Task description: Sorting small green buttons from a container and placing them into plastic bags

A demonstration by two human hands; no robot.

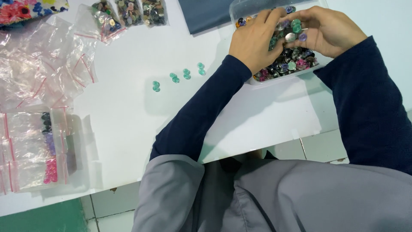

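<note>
Left hand (253,41) and right hand (326,32), fingers curled (grip contents indiscernible), sift mixed-colour glass gems in clear rectangular plastic tub (257,8); green gem pairs (178,77) lie nearby.

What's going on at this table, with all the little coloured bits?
A person in dark blue sleeves has both hands in a clear plastic box full of mixed coloured buttons. The left hand and the right hand meet over it, fingers among the buttons. Four pairs of green buttons lie in a row on the white table, with small clear bags nearby.
</note>
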